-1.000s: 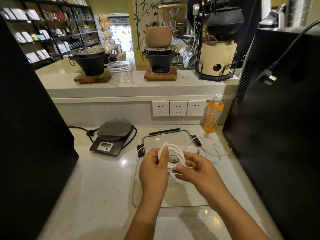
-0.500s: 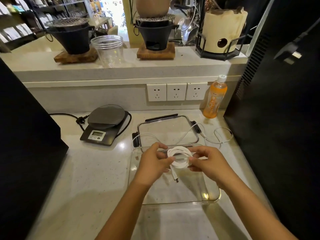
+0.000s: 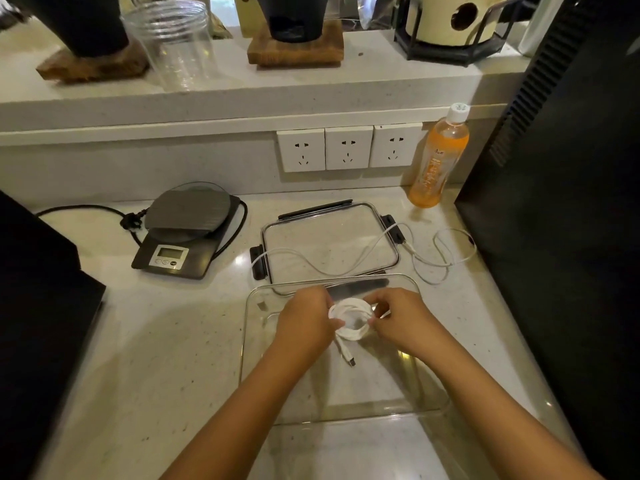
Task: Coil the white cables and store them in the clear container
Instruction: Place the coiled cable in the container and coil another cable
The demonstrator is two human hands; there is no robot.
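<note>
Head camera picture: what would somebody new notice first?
First, two hands, the left hand and right hand, holding a coiled white cable over the clear container. Next, the orange drink bottle standing by the wall sockets, and another white cable lying loose across the lid.

Warm, dim indoor light falls from above, throwing small glare spots on the pale speckled counter and the clear container rim, while the black appliances at both sides sink into near-featureless shadow and wide-angle distortion bows the raised ledge.
</note>
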